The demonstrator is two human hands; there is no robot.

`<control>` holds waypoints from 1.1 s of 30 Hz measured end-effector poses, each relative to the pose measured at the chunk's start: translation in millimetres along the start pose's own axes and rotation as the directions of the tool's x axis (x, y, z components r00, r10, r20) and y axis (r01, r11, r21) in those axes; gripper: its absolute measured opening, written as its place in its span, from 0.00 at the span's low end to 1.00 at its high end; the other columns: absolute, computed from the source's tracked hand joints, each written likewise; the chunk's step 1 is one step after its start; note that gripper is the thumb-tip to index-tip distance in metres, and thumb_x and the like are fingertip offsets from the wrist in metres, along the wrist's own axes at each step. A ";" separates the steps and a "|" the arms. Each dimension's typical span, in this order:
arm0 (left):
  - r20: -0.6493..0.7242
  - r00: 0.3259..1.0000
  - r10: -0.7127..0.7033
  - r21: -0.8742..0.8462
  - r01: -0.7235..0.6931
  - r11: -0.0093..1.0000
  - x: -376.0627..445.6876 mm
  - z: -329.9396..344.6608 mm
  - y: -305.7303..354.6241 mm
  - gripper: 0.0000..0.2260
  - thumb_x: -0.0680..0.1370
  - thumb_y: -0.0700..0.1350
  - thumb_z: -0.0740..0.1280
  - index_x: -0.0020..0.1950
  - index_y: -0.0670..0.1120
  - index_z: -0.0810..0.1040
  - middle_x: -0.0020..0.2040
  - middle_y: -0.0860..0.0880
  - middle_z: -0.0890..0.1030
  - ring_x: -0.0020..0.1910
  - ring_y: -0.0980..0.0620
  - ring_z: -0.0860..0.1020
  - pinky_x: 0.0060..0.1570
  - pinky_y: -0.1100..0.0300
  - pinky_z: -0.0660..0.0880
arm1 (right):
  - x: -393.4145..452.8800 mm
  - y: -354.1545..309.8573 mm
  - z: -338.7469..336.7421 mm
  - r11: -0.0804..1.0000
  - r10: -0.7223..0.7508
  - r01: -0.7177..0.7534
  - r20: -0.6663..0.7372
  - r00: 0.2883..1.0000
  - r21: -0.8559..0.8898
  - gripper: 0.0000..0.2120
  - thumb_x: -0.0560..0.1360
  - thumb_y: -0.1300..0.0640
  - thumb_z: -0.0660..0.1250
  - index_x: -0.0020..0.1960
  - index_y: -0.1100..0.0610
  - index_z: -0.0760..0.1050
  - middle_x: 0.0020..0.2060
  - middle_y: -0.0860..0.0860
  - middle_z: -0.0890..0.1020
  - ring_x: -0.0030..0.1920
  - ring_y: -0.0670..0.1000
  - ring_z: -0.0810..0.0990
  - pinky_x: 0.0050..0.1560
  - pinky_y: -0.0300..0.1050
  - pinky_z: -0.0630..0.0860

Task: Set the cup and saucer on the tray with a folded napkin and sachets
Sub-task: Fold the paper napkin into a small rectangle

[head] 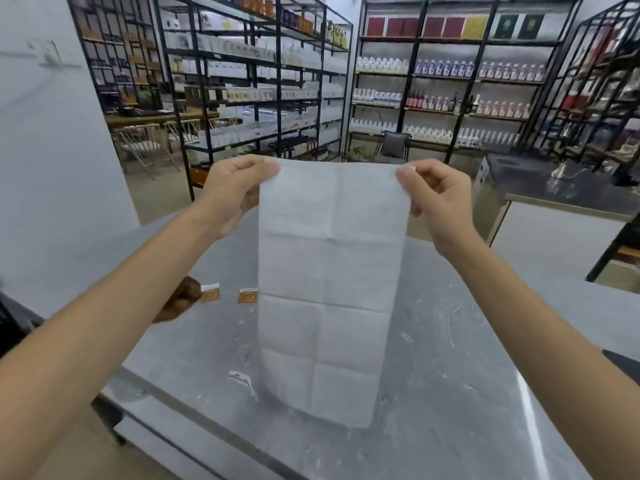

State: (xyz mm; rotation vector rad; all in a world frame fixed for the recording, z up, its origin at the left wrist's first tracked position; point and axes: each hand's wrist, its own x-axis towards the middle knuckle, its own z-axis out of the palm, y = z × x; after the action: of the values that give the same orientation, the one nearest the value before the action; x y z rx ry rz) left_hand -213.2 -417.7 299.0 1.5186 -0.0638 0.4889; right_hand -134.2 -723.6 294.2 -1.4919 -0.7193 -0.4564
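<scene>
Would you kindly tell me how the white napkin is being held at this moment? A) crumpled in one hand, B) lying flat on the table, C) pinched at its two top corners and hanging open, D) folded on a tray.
C: the left hand and right hand each pinch a top corner of the napkin, which hangs unfolded above the grey table.

A single wide-angle view is given from head height, directed forward and down across the grey marbled stone table [433, 341], with black metal shelving [277, 98] seen beyond.

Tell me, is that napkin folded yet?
No, the napkin hangs spread, creased; left hand and right hand pinch its top corners.
</scene>
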 end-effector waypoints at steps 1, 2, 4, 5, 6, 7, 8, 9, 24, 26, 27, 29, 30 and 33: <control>0.012 0.999 -0.039 0.049 0.039 0.998 9.7 -3.2 -6.5 0.11 0.78 0.44 0.72 0.57 0.40 0.84 0.50 0.45 0.86 0.47 0.49 0.84 0.48 0.57 0.83 | 3.9 10.9 4.1 1.000 0.025 -0.025 0.000 1.000 -0.004 0.06 0.79 0.58 0.71 0.48 0.62 0.82 0.27 0.42 0.81 0.25 0.41 0.75 0.26 0.34 0.71; 0.025 0.996 -0.084 0.113 0.081 0.990 19.0 -6.8 -14.9 0.11 0.78 0.45 0.72 0.57 0.40 0.84 0.51 0.45 0.87 0.48 0.48 0.84 0.49 0.57 0.83 | 6.8 23.6 7.4 0.998 0.062 -0.061 0.013 0.998 -0.016 0.07 0.79 0.59 0.71 0.48 0.63 0.82 0.27 0.41 0.81 0.25 0.39 0.75 0.26 0.33 0.72; 0.030 0.985 -0.172 0.307 0.155 0.939 36.6 -15.3 -38.5 0.08 0.78 0.46 0.73 0.53 0.43 0.85 0.48 0.45 0.86 0.47 0.48 0.83 0.45 0.57 0.81 | 10.2 53.4 11.0 0.984 0.161 -0.153 0.083 0.984 -0.095 0.07 0.79 0.57 0.72 0.47 0.61 0.83 0.28 0.41 0.82 0.27 0.38 0.76 0.29 0.31 0.72; 0.027 0.978 -0.207 0.421 0.177 0.890 44.5 -19.8 -52.8 0.06 0.78 0.47 0.73 0.50 0.45 0.85 0.45 0.46 0.84 0.44 0.49 0.81 0.42 0.57 0.79 | 11.6 69.5 11.6 0.966 0.216 -0.192 0.138 0.967 -0.173 0.06 0.78 0.56 0.73 0.45 0.58 0.84 0.29 0.41 0.83 0.28 0.37 0.77 0.31 0.31 0.72; 0.026 0.971 -0.239 0.517 0.191 0.834 51.7 -23.6 -68.1 0.05 0.78 0.47 0.73 0.48 0.46 0.84 0.43 0.46 0.82 0.42 0.50 0.78 0.39 0.59 0.76 | 12.8 85.6 12.0 0.939 0.273 -0.216 0.197 0.942 -0.267 0.06 0.78 0.54 0.73 0.45 0.56 0.84 0.31 0.41 0.83 0.29 0.37 0.77 0.32 0.30 0.72; 0.032 0.962 -0.271 0.584 0.202 0.786 58.5 -26.6 -83.8 0.04 0.78 0.46 0.73 0.48 0.46 0.83 0.42 0.46 0.80 0.40 0.51 0.76 0.37 0.60 0.75 | 14.0 101.0 12.1 0.906 0.326 -0.228 0.244 0.913 -0.355 0.07 0.77 0.52 0.73 0.45 0.55 0.85 0.33 0.42 0.84 0.29 0.37 0.77 0.32 0.30 0.71; 0.042 0.953 -0.301 0.627 0.209 0.750 64.8 -27.9 -99.0 0.04 0.78 0.45 0.73 0.50 0.46 0.83 0.42 0.45 0.79 0.38 0.51 0.76 0.35 0.60 0.75 | 15.3 115.8 12.7 0.875 0.370 -0.234 0.274 0.888 -0.423 0.08 0.77 0.51 0.73 0.45 0.54 0.85 0.34 0.43 0.84 0.28 0.38 0.76 0.31 0.31 0.71; 0.054 0.945 -0.324 0.659 0.210 0.723 69.9 -28.4 -113.8 0.06 0.78 0.44 0.72 0.53 0.44 0.84 0.42 0.42 0.80 0.37 0.51 0.76 0.34 0.62 0.76 | 16.1 129.2 13.8 0.852 0.401 -0.235 0.293 0.868 -0.468 0.07 0.77 0.51 0.74 0.44 0.54 0.85 0.35 0.44 0.83 0.27 0.38 0.76 0.29 0.31 0.71; 0.309 0.945 -0.106 0.677 -0.140 0.722 30.8 -47.0 -201.7 0.06 0.76 0.42 0.74 0.47 0.54 0.86 0.43 0.59 0.85 0.39 0.57 0.83 0.40 0.71 0.76 | -39.8 181.4 11.8 0.756 0.398 -0.081 0.359 0.844 -0.649 0.02 0.78 0.52 0.72 0.47 0.46 0.82 0.44 0.38 0.84 0.34 0.42 0.84 0.38 0.26 0.73; 0.302 0.950 -0.080 0.644 -0.142 0.752 2.7 -47.3 -205.2 0.06 0.76 0.41 0.75 0.47 0.53 0.86 0.41 0.61 0.84 0.38 0.57 0.82 0.41 0.69 0.77 | -64.7 172.3 6.3 0.783 0.384 -0.101 0.350 0.854 -0.613 0.02 0.78 0.53 0.73 0.48 0.50 0.84 0.46 0.40 0.85 0.34 0.44 0.85 0.37 0.29 0.76; 0.295 0.952 -0.074 0.635 -0.137 0.761 -10.5 -46.7 -206.9 0.07 0.76 0.41 0.75 0.47 0.53 0.87 0.41 0.60 0.84 0.38 0.56 0.82 0.40 0.69 0.77 | -77.8 169.3 3.9 0.792 0.392 -0.127 0.338 0.855 -0.597 0.03 0.78 0.53 0.73 0.49 0.52 0.84 0.47 0.42 0.86 0.34 0.46 0.85 0.37 0.31 0.77; 0.291 0.954 -0.072 0.619 -0.130 0.775 -34.7 -45.3 -211.5 0.08 0.76 0.39 0.75 0.47 0.53 0.87 0.42 0.56 0.84 0.39 0.56 0.82 0.35 0.71 0.75 | -104.7 167.0 -0.5 0.807 0.401 -0.158 0.332 0.854 -0.569 0.03 0.78 0.56 0.73 0.49 0.54 0.84 0.47 0.44 0.86 0.34 0.47 0.85 0.35 0.32 0.77; 0.297 0.952 -0.069 0.612 -0.134 0.780 -46.5 -44.7 -214.7 0.08 0.76 0.38 0.75 0.48 0.51 0.87 0.43 0.55 0.84 0.39 0.56 0.82 0.34 0.72 0.74 | -118.1 167.3 -1.9 0.812 0.397 -0.149 0.346 0.850 -0.564 0.02 0.77 0.57 0.74 0.50 0.55 0.85 0.47 0.46 0.85 0.35 0.47 0.85 0.35 0.32 0.76; 0.325 0.943 -0.070 0.609 -0.152 0.778 -82.6 -45.1 -227.4 0.09 0.75 0.35 0.74 0.48 0.49 0.87 0.43 0.54 0.83 0.39 0.56 0.82 0.34 0.72 0.74 | -155.8 173.3 -4.8 0.820 0.377 -0.111 0.384 0.843 -0.562 0.04 0.76 0.61 0.74 0.51 0.57 0.85 0.47 0.48 0.84 0.34 0.45 0.83 0.35 0.28 0.73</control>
State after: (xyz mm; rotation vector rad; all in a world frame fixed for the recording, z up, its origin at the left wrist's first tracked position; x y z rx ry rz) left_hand -221.0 -390.8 54.5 2.2646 -0.2148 0.2888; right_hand -127.6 -743.0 62.0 -2.2380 -0.7996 -0.0566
